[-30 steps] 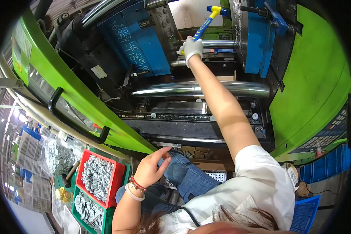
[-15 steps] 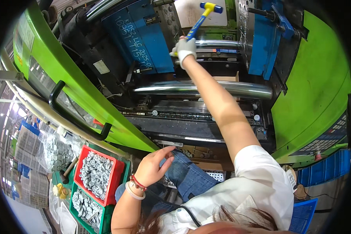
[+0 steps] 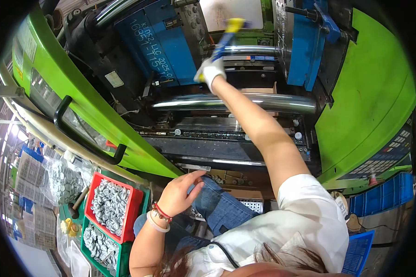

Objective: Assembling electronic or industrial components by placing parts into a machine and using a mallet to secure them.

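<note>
My right hand (image 3: 211, 71), in a white glove, grips a hammer (image 3: 223, 48) with a blue handle and a yellow head, smeared by motion. That arm reaches over a shiny steel bar (image 3: 263, 102) into the gap between two mold halves of a green machine. The left mold half (image 3: 155, 48) is blue with a studded metal face and stands beside the hammer. Across the gap stands the right mold half (image 3: 305, 51). My left hand (image 3: 174, 196) is bare and empty, held above my jeans with its fingers loosely bent and the thumb apart.
At lower left, a red bin (image 3: 133, 217) and a green bin (image 3: 124, 258) hold many small grey round parts. Near them lie a dark-headed hammer (image 3: 74, 210) and a plastic bag (image 3: 62, 180) of parts. The green door (image 3: 94, 113) has a black handle (image 3: 62, 117). Blue crates (image 3: 379, 196) stand right.
The hammer has swung, its head moving left and downward in the gap, and it is now blurred. My left hand stays nearly in place. The whole view has shifted slightly.
</note>
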Motion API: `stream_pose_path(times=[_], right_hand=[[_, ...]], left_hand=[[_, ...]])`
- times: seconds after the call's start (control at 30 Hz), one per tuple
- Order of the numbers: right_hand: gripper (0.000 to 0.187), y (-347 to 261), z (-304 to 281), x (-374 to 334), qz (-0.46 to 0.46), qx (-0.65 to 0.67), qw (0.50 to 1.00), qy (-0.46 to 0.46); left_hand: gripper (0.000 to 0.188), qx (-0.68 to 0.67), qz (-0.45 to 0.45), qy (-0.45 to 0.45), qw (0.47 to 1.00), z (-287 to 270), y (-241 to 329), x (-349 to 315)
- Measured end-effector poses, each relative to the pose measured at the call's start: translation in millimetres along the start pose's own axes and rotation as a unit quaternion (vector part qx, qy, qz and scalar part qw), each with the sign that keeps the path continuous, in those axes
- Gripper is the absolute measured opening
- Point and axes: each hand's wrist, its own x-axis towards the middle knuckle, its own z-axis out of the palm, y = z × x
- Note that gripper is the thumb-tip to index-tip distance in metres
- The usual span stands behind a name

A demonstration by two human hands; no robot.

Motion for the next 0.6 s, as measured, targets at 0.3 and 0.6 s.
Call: stream_pose_path(times=[0.3,0.6], right_hand=[[0.012,-35.0,-43.2,-16.4,0.167,0.318,0.928,-0.103],[0.004,-39.2,-24.8,-39.7,0.173,0.180,0.924,-0.289]], left_hand=[[0.029,0.002,-0.017,0.006,1.000,-4.2,0.5,-18.3],[0.028,0.009,-0.018,0.004,1.000,-0.9,-4.1,-16.6]])
